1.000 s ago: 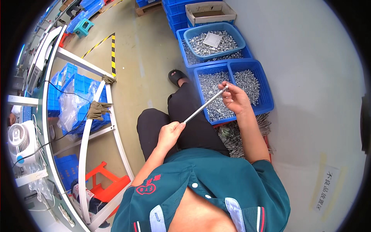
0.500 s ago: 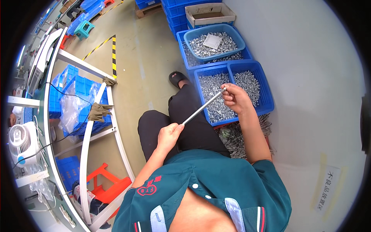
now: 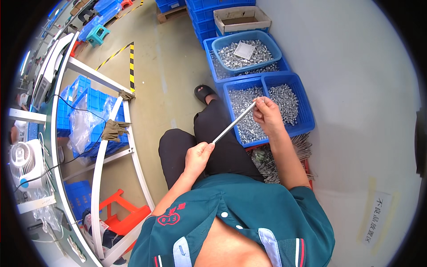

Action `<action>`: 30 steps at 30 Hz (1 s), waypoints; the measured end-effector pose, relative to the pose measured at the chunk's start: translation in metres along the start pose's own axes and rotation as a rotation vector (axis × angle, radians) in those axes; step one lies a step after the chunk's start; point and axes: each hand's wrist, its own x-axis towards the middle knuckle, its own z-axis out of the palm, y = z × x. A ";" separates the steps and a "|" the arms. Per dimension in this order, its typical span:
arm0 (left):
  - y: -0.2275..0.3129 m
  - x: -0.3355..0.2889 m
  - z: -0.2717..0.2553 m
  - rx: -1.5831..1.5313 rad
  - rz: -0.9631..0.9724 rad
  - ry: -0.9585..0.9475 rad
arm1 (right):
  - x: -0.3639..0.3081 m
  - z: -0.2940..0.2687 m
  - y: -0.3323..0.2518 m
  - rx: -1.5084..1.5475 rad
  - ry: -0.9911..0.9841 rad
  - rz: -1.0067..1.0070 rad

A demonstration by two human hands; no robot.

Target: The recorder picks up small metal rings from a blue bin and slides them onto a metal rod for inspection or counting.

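Note:
A long, thin silvery metal rod (image 3: 234, 122) slants up to the right across my dark trousers. Its lower end is gripped in my closed left hand (image 3: 198, 157), above my knee. My right hand (image 3: 268, 116) pinches the upper end; the fingers partly cover it, and whether a small part sits on that tip cannot be made out. Behind that hand lies a blue divided basket (image 3: 308, 116) with many small metal nut-like pieces (image 3: 284, 101) in both compartments. Many thin metal rods (image 3: 265, 165) lie in a red container beside my right forearm, partly hidden.
Farther back stand a lighter blue tub (image 3: 215, 46) of small metal parts and an open carton (image 3: 242, 14). A pale wall (image 3: 356, 111) bounds the right. On the left are a white-framed bench (image 3: 98, 178), a white fan (image 3: 24, 160) and a red stool (image 3: 133, 216).
My right hand has shifted slightly left, and its fingers have turned around the rod's upper end. My left hand has risen slightly to the right with the rod's lower end.

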 end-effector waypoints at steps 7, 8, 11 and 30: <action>0.007 0.006 0.001 -0.191 -0.079 -0.066 | -0.008 0.003 -0.008 0.058 0.056 0.137; 0.010 0.009 0.001 -0.254 -0.127 -0.106 | -0.007 -0.005 -0.002 -0.006 0.095 0.167; 0.030 0.018 0.005 -0.404 -0.262 -0.236 | -0.016 -0.022 0.019 -0.122 -0.043 0.252; 0.054 0.059 0.125 -0.432 -0.678 -0.626 | 0.001 -0.087 0.061 0.181 0.607 0.241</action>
